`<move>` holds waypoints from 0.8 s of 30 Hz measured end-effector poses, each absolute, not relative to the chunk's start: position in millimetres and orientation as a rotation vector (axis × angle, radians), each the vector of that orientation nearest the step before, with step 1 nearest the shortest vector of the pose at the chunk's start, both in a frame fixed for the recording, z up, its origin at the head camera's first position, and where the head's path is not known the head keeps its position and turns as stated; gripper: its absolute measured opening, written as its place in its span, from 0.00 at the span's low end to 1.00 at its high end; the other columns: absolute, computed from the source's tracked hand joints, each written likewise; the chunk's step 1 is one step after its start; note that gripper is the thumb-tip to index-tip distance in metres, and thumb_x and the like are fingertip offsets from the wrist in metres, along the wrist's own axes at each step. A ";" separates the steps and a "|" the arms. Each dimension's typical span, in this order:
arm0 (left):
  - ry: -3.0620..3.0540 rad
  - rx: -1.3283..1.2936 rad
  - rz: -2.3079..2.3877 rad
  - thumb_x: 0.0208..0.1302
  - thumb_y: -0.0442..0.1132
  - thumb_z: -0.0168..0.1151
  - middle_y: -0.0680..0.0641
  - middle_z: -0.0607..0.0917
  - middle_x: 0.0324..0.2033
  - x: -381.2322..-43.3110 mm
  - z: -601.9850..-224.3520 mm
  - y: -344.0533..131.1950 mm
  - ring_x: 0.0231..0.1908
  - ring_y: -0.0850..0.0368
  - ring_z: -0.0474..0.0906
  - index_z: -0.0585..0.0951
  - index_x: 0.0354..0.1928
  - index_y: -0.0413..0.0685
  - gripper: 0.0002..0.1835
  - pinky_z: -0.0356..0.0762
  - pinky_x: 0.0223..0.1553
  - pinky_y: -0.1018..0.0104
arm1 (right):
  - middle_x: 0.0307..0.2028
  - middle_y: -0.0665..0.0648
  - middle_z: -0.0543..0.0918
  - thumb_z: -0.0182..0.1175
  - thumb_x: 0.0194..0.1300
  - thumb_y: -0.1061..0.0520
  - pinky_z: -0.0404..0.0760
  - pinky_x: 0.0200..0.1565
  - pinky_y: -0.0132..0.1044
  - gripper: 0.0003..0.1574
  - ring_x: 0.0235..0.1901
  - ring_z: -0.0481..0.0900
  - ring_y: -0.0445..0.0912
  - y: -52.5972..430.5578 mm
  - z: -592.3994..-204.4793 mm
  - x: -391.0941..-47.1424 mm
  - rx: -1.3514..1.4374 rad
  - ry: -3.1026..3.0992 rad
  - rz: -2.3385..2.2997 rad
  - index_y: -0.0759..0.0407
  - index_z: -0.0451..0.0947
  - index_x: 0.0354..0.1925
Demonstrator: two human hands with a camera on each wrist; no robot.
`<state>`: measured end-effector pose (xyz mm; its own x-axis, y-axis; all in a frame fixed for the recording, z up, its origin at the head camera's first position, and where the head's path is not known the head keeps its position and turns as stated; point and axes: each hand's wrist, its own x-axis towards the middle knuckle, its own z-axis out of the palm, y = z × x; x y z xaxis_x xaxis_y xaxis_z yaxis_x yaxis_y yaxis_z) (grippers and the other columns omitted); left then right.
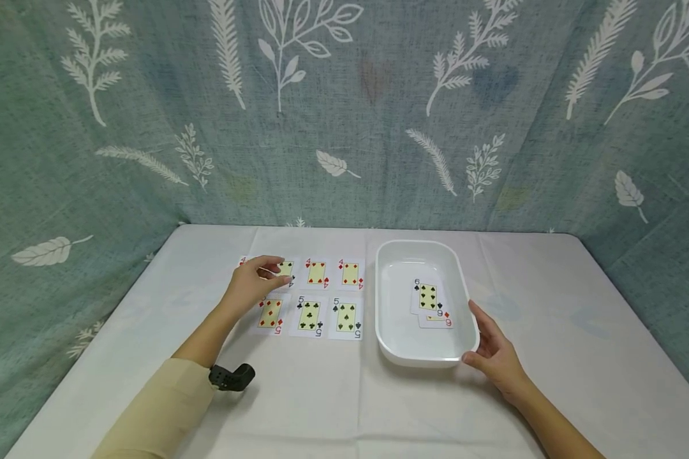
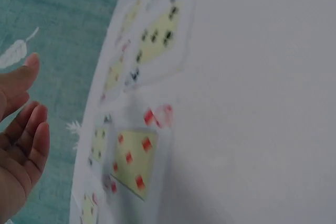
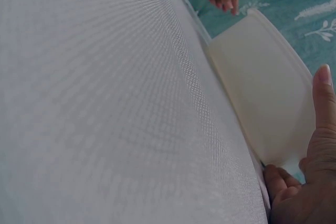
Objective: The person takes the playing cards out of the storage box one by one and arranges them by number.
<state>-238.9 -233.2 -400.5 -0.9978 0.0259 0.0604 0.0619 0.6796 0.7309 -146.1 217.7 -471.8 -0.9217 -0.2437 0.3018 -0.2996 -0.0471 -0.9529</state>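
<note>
Over the upper row of playing cards hovers my left hand (image 1: 251, 280), thumb and fingers apart with no card between them. Beneath its fingertips lies a black four (image 1: 286, 268), partly covered. To its right are the four of hearts (image 1: 316, 273) and the four of diamonds (image 1: 351, 274). The lower row holds the five of diamonds (image 1: 270, 313), five of clubs (image 1: 309, 315) and five of spades (image 1: 346, 317). My right hand (image 1: 496, 350) grips the near right corner of a white tub (image 1: 390, 347). Inside it, a six of spades (image 1: 427, 297) overlaps a red six (image 1: 439, 322).
A white cloth (image 1: 298, 401) covers the table. Behind it hangs a green leaf-patterned curtain (image 1: 344, 127). A black band (image 1: 232, 377) is around my left wrist. Another card (image 1: 243, 260) at the far left is mostly hidden by my left hand.
</note>
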 end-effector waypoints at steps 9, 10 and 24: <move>-2.755 -0.186 -1.500 0.56 0.48 0.69 0.42 0.80 0.48 -251.0 -381.9 -196.8 0.47 0.49 0.77 0.73 0.62 0.51 0.31 0.77 0.42 0.60 | 0.62 0.44 0.70 0.68 0.55 0.66 0.79 0.45 0.27 0.55 0.49 0.76 0.38 217.6 -470.2 -146.1 0.617 -2.133 2.176 0.62 0.48 0.73; -2.753 -0.200 -1.522 0.56 0.48 0.69 0.42 0.80 0.49 -251.9 -380.4 -192.1 0.47 0.50 0.77 0.72 0.63 0.52 0.32 0.77 0.43 0.59 | 0.62 0.44 0.70 0.68 0.55 0.66 0.79 0.45 0.27 0.55 0.49 0.76 0.38 217.5 -470.2 -146.2 0.621 -2.132 2.176 0.62 0.48 0.73; -2.754 -0.343 -1.681 0.54 0.50 0.70 0.46 0.80 0.49 -263.9 -364.2 -124.4 0.49 0.53 0.79 0.67 0.67 0.54 0.38 0.78 0.46 0.56 | 0.63 0.45 0.70 0.67 0.54 0.68 0.78 0.46 0.27 0.55 0.50 0.76 0.38 218.0 -471.6 -147.0 0.660 -2.090 2.196 0.63 0.48 0.72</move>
